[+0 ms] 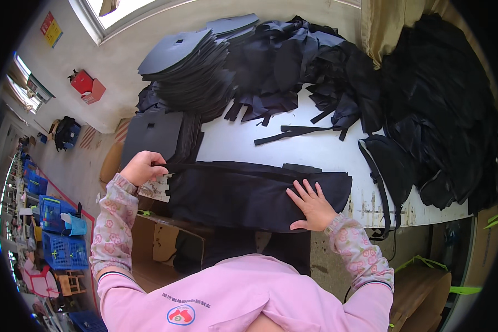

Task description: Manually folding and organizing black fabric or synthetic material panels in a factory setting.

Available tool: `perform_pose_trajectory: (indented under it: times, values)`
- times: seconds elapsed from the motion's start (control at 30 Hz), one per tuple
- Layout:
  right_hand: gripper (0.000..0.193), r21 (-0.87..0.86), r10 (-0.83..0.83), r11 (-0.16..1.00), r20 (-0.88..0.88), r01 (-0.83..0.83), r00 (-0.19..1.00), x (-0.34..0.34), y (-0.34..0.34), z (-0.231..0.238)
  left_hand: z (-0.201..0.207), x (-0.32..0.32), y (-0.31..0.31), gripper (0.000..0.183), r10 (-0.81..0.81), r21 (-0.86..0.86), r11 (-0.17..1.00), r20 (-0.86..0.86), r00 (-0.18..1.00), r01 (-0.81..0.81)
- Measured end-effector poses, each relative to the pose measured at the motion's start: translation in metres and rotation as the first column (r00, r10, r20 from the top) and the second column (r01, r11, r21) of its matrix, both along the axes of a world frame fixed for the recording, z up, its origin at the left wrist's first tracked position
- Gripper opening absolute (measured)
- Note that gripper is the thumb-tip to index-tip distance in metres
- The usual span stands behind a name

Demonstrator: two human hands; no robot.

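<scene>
The left hand [144,168] pinches the ten o'clock corner of a black fabric panel [232,196], whose long axis runs nine to three o'clock along the surface's [232,144] near edge; the right hand [314,207], nearer its middle, rests spread toward four o'clock.

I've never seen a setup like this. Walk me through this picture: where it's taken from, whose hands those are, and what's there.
No machine here: these are a person's own bare hands, seen from a fisheye camera on their head, looking down; its wide lens bends straight edges. The left hand pinches the far left corner of a black fabric piece; the right hand lies on it, fingers spread. Behind, on the white table, are stacked dark grey sheets, heaped black cloth and loose straps.
</scene>
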State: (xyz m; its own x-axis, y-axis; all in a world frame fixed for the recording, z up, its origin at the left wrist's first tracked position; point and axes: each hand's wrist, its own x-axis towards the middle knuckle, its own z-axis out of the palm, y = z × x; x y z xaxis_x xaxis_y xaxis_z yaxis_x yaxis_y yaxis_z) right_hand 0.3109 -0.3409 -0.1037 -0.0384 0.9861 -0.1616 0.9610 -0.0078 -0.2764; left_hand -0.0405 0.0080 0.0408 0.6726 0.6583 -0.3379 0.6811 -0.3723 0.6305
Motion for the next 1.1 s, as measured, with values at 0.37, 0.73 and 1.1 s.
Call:
perform_pose_trajectory:
  times: [0.37,0.73,1.1]
  values:
    - [0.055,0.267,0.234,0.955,-0.947,0.132,0.221,-0.081,0.109,0.107,0.01,0.104,-0.119,0.022,-0.346,0.061,0.925,0.545,0.764,0.375]
    - [0.019,-0.036,-0.118,0.95,-0.961,0.311,0.249,-0.043,0.1,0.072,-0.04,-0.017,0.012,0.073,0.118,0.57,0.817,-0.016,0.993,-0.088]
    - [0.011,0.13,-0.028,0.798,-0.967,0.588,0.252,-0.063,0.117,0.061,0.021,0.04,-0.113,0.038,-0.146,0.432,0.896,0.507,0.85,-0.103]
